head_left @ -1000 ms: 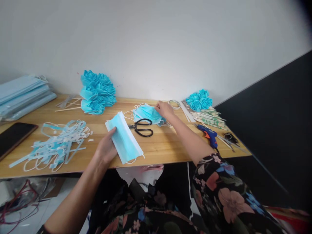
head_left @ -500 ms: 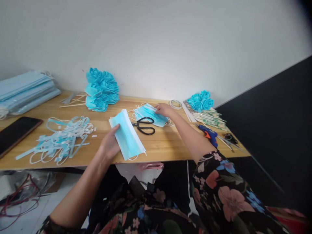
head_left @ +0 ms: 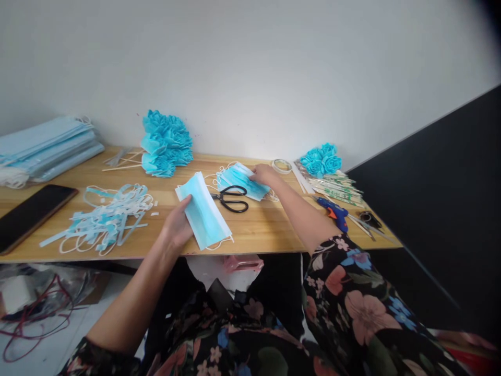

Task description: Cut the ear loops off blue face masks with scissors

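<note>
My left hand (head_left: 178,225) grips a light blue face mask (head_left: 204,214) near the table's front edge, thumb on top and its ear loops hanging at the lower corner. Farther back, my right hand (head_left: 263,174) has its fingers closed at the upper right edge of a small pile of blue face masks (head_left: 238,180). White ear loops stick out on both sides of that pile. Between the held mask and the pile lie scissors (head_left: 233,199) with black handles, their blades mostly hidden behind the held mask.
On the left are cut mask strips (head_left: 105,216), a phone (head_left: 35,214) and stacked masks (head_left: 50,146). Blue flowers (head_left: 166,143) on sticks lie against the wall. To the right are a tape roll (head_left: 282,166), more flowers (head_left: 321,159), wrapped sticks (head_left: 340,188) and a blue glue gun (head_left: 332,211).
The view has shifted slightly, so the table's things appear a little to the right or higher. Both hands stay at the same masks.
</note>
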Demonstrator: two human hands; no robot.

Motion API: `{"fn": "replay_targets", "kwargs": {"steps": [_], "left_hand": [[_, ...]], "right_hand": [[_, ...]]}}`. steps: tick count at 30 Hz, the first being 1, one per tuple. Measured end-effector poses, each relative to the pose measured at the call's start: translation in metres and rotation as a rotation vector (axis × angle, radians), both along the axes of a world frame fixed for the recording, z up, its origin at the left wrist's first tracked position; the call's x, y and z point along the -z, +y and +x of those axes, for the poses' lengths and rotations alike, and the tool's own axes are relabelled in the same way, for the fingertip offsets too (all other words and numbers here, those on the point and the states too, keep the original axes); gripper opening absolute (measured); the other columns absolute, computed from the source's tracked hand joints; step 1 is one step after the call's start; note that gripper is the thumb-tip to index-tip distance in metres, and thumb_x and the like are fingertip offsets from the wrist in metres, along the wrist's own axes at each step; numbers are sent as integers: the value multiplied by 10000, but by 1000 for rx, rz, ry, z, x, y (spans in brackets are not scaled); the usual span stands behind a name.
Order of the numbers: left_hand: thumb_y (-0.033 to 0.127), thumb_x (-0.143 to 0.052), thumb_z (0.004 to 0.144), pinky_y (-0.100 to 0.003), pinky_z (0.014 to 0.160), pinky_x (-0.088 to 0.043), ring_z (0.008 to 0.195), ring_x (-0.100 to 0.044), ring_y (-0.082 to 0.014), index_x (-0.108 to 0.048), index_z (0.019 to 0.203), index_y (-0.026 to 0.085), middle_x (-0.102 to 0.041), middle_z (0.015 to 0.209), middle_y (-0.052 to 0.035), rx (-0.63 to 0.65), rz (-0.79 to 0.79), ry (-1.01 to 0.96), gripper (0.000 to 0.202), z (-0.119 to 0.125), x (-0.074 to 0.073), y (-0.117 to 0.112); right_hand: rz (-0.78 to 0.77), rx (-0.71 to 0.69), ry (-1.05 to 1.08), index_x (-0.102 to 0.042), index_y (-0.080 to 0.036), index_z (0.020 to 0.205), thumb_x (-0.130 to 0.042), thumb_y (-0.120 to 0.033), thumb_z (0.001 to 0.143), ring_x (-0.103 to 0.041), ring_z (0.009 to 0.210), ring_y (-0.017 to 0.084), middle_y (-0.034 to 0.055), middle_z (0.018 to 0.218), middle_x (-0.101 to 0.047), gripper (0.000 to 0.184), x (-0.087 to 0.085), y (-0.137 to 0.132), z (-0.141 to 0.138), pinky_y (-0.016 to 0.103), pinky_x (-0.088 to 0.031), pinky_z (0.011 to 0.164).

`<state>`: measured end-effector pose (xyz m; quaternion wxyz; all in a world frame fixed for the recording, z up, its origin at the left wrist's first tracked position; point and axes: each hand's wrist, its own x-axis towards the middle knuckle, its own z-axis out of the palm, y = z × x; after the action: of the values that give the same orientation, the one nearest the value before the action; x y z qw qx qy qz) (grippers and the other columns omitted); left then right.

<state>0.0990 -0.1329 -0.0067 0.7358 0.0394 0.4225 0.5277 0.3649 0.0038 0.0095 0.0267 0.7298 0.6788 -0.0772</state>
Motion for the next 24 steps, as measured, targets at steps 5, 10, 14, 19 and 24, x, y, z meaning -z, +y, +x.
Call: {"fn": "replay_targets", "kwargs": {"steps": [5,10,14,19,24], "left_hand": [[194,-475,1004,-314,725,-610,625,-710,-210,-593,1343,53,-753,760,-85,4,-4,-2,386,-1,1,0],[196,-483,1001,-317,729,-609,640,-714,-209,-612,1321,71,-760,783,-85,2,15,10,367,-1,4,1],[211,-475,1006,-318,746,-610,648,-716,-209,-612,1314,59,-758,778,-94,6,22,21,369,-1,7,3],[254,-473,997,-419,919,-580,856,-747,-270,-561,1391,68,-776,953,-157,63,61,-30,445,1,6,2],[382,-415,1034,-465,1047,-505,1180,-670,-297,-557,1410,114,-734,1188,-179,115,213,-200,483,13,-5,1]], "right_hand": [[45,-130,26,-757,-225,1079,-649,-250,810,-690,935,202,72,1086,-769,291,1,4,4,242,-427,697],[48,-170,41,-767,-199,1033,-649,-229,810,-683,906,192,55,1009,-773,254,3,-3,4,236,-426,698],[118,-143,14,-768,-173,947,-566,-175,826,-664,860,196,73,931,-759,235,-16,-7,5,252,-408,683],[372,-173,80,-730,-130,818,-550,-128,807,-610,789,183,65,790,-688,181,-73,-17,5,275,-404,689],[332,-311,701,-708,-158,1123,-523,-248,898,-619,760,147,16,833,-672,306,-110,-56,-18,293,-481,713]]}}
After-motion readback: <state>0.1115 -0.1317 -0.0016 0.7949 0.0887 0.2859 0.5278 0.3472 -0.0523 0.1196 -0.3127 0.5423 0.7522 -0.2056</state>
